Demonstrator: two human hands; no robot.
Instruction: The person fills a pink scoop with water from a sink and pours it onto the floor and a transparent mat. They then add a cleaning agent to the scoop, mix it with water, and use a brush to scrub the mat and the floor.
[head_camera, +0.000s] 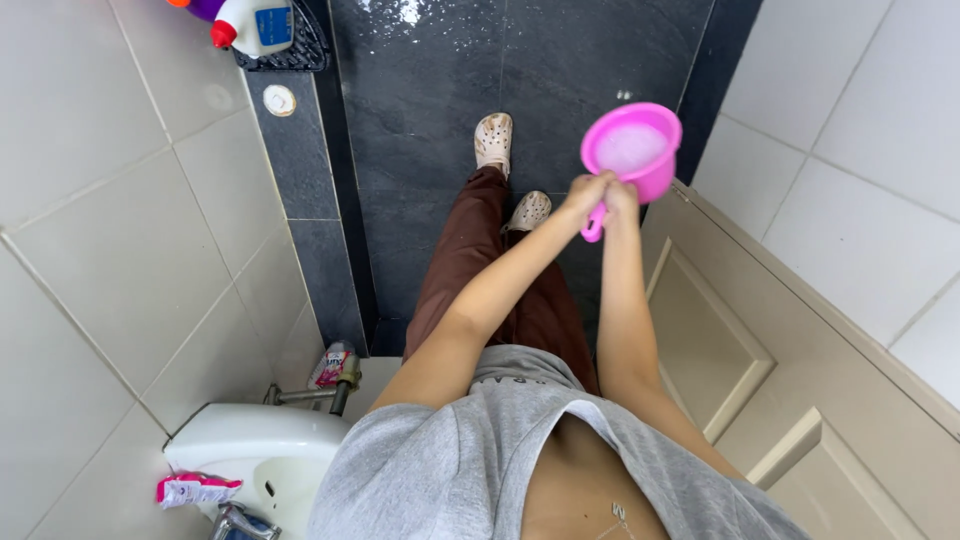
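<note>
Dipper (632, 150): pink, held over the dark floor (430, 130), near the door (790, 380); holds pale sudsy water (contents blurred).
Left hand (585, 193): closed around the dipper's handle.
Right hand (620, 197): closed on the same handle, touching the left.
Clogs (494, 140): cream, on the wet floor.
Sink (265, 455): white, lower left, with a pink sachet (195, 489) on its rim.

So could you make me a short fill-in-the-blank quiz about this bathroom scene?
1. Both hands grip the handle of a round plastic scoop coloured ____.
2. The scoop holds ____ liquid.
3. The dark stone floor looks ____.
4. The white ceramic basin sits at the picture's lower ____.

Missing words: pink; foamy; wet; left.
</note>
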